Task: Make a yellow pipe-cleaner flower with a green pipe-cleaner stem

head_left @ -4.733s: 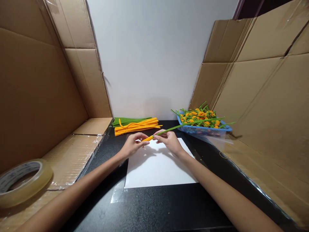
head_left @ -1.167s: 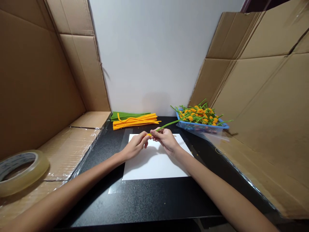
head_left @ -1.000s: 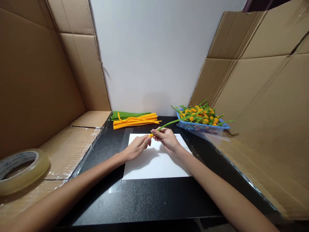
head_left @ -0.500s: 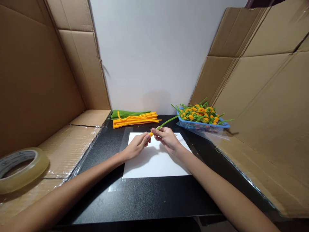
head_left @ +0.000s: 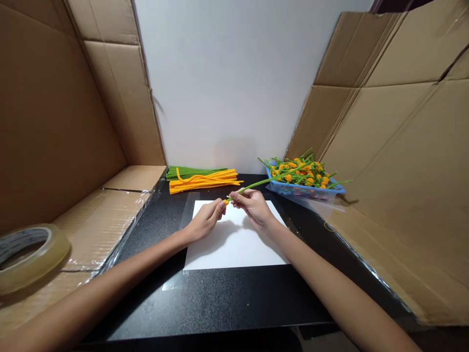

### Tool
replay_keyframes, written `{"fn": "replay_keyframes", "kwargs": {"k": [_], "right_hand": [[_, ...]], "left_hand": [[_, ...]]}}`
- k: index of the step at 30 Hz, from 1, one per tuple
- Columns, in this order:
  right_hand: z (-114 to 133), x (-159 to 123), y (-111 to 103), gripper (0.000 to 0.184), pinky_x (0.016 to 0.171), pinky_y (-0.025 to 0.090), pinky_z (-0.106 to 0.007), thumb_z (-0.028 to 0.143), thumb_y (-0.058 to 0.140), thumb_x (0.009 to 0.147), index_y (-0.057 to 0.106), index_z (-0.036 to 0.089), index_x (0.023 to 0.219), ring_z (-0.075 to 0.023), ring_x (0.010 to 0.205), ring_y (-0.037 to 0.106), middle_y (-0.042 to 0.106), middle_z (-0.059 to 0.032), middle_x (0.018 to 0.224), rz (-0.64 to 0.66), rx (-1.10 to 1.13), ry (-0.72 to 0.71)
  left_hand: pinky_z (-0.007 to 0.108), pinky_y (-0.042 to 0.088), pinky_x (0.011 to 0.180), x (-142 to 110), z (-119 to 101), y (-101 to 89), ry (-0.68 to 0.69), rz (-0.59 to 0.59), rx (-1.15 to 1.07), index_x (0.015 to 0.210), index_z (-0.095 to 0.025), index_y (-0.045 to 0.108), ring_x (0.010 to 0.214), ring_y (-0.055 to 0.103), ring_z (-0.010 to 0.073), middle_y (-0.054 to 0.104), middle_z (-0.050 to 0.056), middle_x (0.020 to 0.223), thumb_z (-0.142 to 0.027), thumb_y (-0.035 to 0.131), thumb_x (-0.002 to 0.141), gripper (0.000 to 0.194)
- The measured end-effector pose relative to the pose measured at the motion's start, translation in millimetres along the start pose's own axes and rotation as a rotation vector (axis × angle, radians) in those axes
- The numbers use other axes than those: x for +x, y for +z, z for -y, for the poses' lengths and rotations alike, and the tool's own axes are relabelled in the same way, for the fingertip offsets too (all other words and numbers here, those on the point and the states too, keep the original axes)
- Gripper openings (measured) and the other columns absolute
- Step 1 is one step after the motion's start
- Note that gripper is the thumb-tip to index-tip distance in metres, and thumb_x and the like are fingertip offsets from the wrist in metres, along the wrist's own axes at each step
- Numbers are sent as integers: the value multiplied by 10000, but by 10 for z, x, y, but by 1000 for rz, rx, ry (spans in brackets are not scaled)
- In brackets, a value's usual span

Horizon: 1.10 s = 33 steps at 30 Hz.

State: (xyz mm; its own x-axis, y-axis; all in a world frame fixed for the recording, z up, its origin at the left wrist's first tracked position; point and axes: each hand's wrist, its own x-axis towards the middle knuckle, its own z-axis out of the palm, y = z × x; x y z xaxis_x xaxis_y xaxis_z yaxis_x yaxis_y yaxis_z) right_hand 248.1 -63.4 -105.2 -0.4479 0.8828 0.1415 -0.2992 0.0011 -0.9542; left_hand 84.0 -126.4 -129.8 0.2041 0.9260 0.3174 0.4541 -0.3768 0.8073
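Note:
My left hand [head_left: 205, 221] and my right hand [head_left: 252, 209] are close together above the far part of a white paper sheet [head_left: 234, 249]. Between them they hold a green pipe cleaner stem [head_left: 256, 184], which runs up to the right and passes over the blue basket. My left fingertips pinch its small yellow-orange end [head_left: 225, 201]. My right fingers grip the green part just beside that end. Most of the yellow part is hidden by my fingers.
Bundled green pipe cleaners [head_left: 190, 172] and yellow ones [head_left: 203, 181] lie at the table's far edge. A blue plastic basket [head_left: 304, 191] holds several finished yellow-headed stems. A clear tape roll [head_left: 31, 259] sits on cardboard [head_left: 98, 225] to the left of the black table [head_left: 220, 298].
Since the earliest frame, my hands have moved farther up the paper, and less of the yellow end shows between my fingers. The stem has swung slightly, and the whole view has shifted a little.

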Motion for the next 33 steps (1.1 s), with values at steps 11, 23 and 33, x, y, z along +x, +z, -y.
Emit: {"fn": "replay_keyframes", "kwargs": {"k": [11, 23, 33], "right_hand": [[-2, 14, -16, 421, 572, 358, -271, 483, 870, 575, 678, 120, 669, -104, 568, 505, 624, -29, 619, 2, -56, -19], [-46, 7, 17, 448, 562, 379, -268, 493, 889, 523, 674, 126, 665, -104, 552, 508, 618, -25, 600, -18, -34, 48], [-15, 42, -56, 452, 569, 371, -256, 487, 891, 531, 671, 127, 694, -92, 564, 503, 609, -14, 616, -102, 14, 22]], "left_hand": [[250, 339, 611, -15, 39, -8, -9, 68, 35, 814, -173, 472, 635, 417, 122, 455, -11, 704, -531, 258, 1004, 459], [247, 327, 587, -4, 4, 20, -18, 64, -21, 763, -171, 460, 611, 396, 122, 431, -15, 654, -548, 251, 995, 489], [221, 309, 539, -11, 52, 14, -76, 52, -132, 840, -169, 473, 563, 352, 101, 405, -35, 653, -577, 267, 985, 479]]}}
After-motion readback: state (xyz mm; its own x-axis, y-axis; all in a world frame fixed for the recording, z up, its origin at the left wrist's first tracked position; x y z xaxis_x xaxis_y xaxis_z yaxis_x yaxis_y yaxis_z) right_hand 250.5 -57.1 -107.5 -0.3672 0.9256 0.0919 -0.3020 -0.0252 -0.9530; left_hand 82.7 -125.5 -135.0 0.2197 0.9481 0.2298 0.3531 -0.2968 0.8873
